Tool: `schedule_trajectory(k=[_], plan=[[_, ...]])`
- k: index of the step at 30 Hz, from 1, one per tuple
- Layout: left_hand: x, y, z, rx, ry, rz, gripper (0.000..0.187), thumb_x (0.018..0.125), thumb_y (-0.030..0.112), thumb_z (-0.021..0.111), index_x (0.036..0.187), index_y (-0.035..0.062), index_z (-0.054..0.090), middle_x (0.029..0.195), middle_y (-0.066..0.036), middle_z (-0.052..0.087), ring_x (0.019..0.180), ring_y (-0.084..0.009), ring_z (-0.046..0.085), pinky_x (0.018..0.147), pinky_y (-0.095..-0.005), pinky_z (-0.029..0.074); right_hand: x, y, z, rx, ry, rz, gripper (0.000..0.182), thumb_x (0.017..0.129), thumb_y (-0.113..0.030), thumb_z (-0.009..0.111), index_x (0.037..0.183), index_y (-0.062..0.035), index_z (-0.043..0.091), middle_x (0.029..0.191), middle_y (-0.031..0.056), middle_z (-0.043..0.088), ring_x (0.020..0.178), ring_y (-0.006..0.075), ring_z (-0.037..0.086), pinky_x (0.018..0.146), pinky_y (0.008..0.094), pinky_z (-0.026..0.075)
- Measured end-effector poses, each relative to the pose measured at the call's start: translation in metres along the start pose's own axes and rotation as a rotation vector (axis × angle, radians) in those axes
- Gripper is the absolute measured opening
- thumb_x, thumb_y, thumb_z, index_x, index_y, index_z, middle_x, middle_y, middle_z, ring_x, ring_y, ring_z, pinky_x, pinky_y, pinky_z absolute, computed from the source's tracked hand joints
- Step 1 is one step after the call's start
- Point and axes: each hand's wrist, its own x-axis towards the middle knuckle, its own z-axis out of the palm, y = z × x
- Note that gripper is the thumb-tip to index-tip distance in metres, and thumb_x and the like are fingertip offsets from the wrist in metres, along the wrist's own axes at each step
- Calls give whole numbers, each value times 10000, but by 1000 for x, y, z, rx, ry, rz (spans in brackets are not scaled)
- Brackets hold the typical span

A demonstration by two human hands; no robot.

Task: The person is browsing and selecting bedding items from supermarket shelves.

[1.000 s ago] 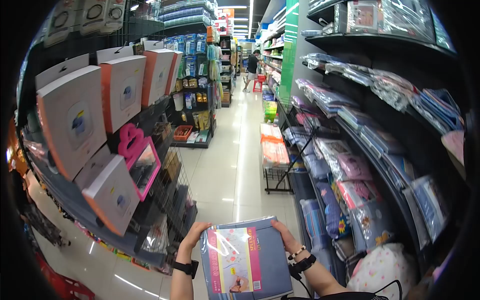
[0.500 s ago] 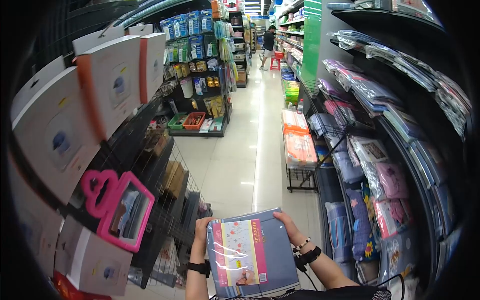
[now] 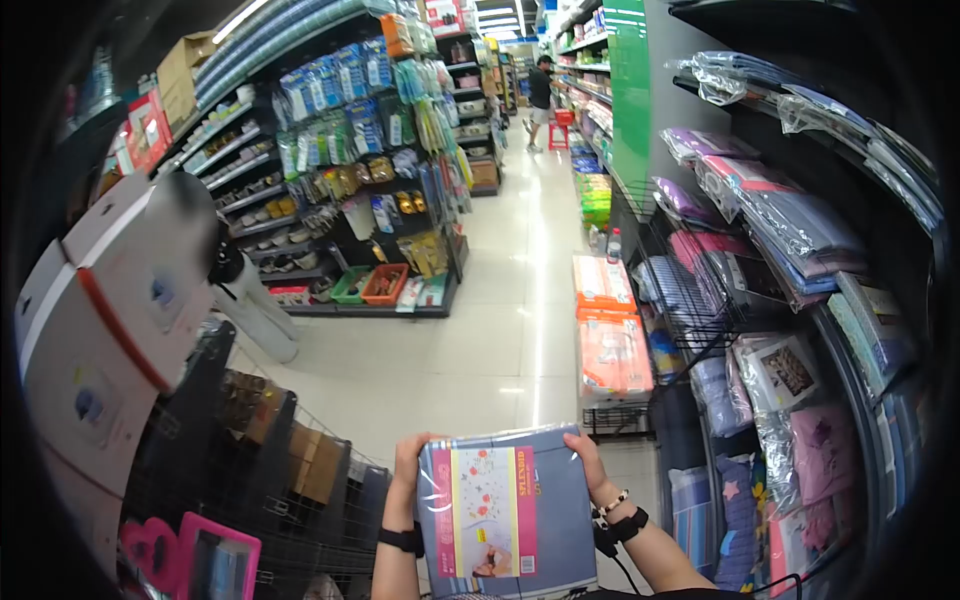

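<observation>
Package (image 3: 508, 510) higher now (both hands)

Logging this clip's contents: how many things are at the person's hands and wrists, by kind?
Blue plastic-wrapped bedding package, held by left hand and right hand: 1
Black wristbands: 2
Beaded bracelet: 1
Total: 4

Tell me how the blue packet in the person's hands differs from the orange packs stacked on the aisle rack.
The blue packet is held up by the left hand and right hand, one on each side; the orange packs lie on a wire rack. The blue packet carries a pink and yellow label; the orange packs look plain orange with white edges. Both are flat, glossy, plastic-wrapped goods.
</observation>
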Motion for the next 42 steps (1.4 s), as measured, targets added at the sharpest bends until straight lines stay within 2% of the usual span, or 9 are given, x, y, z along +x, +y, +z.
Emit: schedule_trajectory(k=[2, 9, 17, 19, 21, 23, 26, 35, 42], plan=[[43, 6, 27, -34, -28, -75, 387, 816, 216, 379, 827, -63, 648, 795, -133, 653, 717, -157, 597, 668, -248, 454, 20, -18, -22, 6, 14, -47, 298, 860, -217, 450, 1054, 3, 496, 948, 64, 570, 835, 112, 541, 733, 222, 437], [178, -9, 95, -79, -217, -46, 372, 825, 200, 384, 837, -67, 643, 765, -112, 647, 677, -141, 576, 651, -233, 443, 90, -48, -82, 142, 236, -78, 313, 859, -213, 437, 1069, 12, 496, 987, 84, 573, 858, 133, 560, 753, 243, 452], [383, -40, 110, -155, -330, 42, 378, 825, 208, 386, 831, -66, 647, 759, -110, 648, 667, -141, 570, 641, -231, 435, 263, -85, -122, -11, 259, -195, 323, 863, -227, 438, 1077, 10, 489, 982, 79, 566, 876, 129, 545, 763, 246, 439], [444, -45, 103, -71, -313, 111, 380, 829, 195, 381, 831, -81, 642, 767, -119, 650, 664, -147, 574, 647, -236, 437, 321, -101, -116, -46, 233, -221, 315, 866, -229, 436, 1066, 8, 493, 978, 72, 563, 877, 125, 540, 766, 243, 434], [489, -49, 85, -160, -295, 91, 381, 830, 191, 380, 831, -86, 641, 772, -125, 650, 669, -150, 576, 651, -239, 438, 379, -100, -108, -58, 274, -251, 369, 864, -301, 451, 1074, -4, 511, 982, 67, 576, 898, 143, 546, 806, 271, 432], [535, -56, 82, -256, -265, 65, 381, 830, 187, 378, 831, -91, 640, 777, -130, 651, 673, -152, 579, 655, -242, 439, 436, -119, -110, -132, 240, -218, 383, 862, -294, 450, 1109, -4, 490, 1016, 61, 560, 937, 140, 523, 832, 274, 411], [577, -64, 63, -197, -182, -2, 375, 820, 185, 387, 831, -88, 643, 786, -135, 651, 683, -154, 582, 658, -250, 442, 495, -126, -98, -182, 242, -150, 263, 875, -216, 435, 1038, -17, 491, 935, 46, 553, 837, 102, 524, 731, 221, 425], [702, -80, 9, -82, 46, 25, 428, 803, 224, 354, 820, -89, 645, 766, -151, 652, 683, -173, 600, 643, -248, 452, 689, -139, -88, -178, 136, -16, 283, 856, -213, 499, 1038, 3, 496, 919, 39, 560, 808, 85, 531, 694, 205, 428], [866, -100, 22, -49, 125, 37, 441, 798, 242, 355, 825, -90, 644, 779, -152, 652, 686, -176, 602, 646, -247, 454, 869, -167, -135, -107, 32, 25, 301, 843, -221, 534, 1026, 16, 502, 897, 29, 557, 789, 73, 523, 674, 192, 422]])
